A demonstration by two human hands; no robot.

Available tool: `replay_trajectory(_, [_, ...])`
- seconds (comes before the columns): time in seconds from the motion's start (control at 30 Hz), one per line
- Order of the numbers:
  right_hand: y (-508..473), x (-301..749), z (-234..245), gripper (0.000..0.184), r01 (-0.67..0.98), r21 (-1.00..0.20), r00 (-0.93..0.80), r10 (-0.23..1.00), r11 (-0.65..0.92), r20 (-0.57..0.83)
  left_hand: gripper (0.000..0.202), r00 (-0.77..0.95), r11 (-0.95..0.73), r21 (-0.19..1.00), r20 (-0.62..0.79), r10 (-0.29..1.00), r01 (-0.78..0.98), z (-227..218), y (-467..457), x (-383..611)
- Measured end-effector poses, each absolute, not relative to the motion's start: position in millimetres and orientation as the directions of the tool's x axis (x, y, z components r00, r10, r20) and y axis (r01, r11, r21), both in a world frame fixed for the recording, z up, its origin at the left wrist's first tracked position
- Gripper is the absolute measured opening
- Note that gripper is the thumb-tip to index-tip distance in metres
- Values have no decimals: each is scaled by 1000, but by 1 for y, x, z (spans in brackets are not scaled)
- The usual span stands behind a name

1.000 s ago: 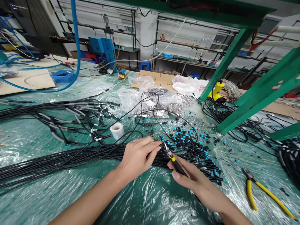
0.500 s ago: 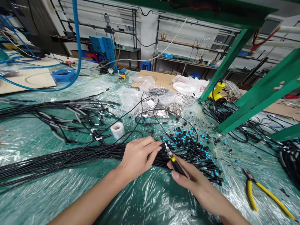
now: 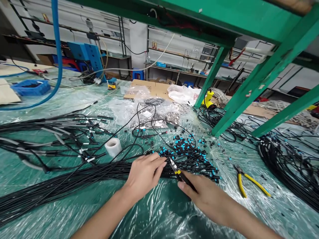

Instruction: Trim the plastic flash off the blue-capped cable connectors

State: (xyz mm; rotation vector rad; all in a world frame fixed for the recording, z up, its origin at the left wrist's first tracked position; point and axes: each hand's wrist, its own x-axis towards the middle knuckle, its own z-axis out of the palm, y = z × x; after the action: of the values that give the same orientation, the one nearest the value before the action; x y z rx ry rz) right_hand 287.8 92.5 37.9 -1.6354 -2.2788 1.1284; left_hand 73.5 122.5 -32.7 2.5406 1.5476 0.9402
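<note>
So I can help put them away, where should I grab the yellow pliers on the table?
Grab the yellow-handled pliers by both handles, reaching down from above on the side nearest you. The handles spread apart and point your way, while the metal head points away, so your hand stays off the jaws.

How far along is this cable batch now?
Looks done: the white-tagged cables lying to the left. In hand: the left hand holds the black cable bundle, and the right hand holds small cutters at it. Left: many blue-tipped cable ends fanned out beyond.

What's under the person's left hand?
The left hand rests on a bundle of black cables over clear plastic sheeting; the cables right under the palm are hidden.
</note>
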Motion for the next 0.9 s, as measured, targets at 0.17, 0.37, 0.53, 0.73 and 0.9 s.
replay_trajectory(0.17, [92, 278, 34, 39, 895, -403, -330, 891, 191, -311, 29, 296, -465, 336, 446, 844, 819, -37, 123, 73])
replay_trajectory(0.37, [94, 276, 36, 36, 911, -383, -311, 868, 155, -388, 29, 306, -468, 328, 439, 845, 821, -39, 126, 71])
replay_trajectory(0.53, [96, 274, 30, 31, 898, -429, -280, 876, 94, -394, 31, 311, -465, 347, 416, 855, 814, -41, 128, 69])
replay_trajectory(0.73, [100, 271, 13, 35, 896, -438, -216, 934, 74, -283, 31, 303, -459, 382, 403, 864, 802, -46, 132, 68])
replay_trajectory(0.9, [99, 277, 26, 40, 902, -420, -247, 922, 105, -300, 31, 284, -443, 426, 386, 878, 789, -39, 129, 70])
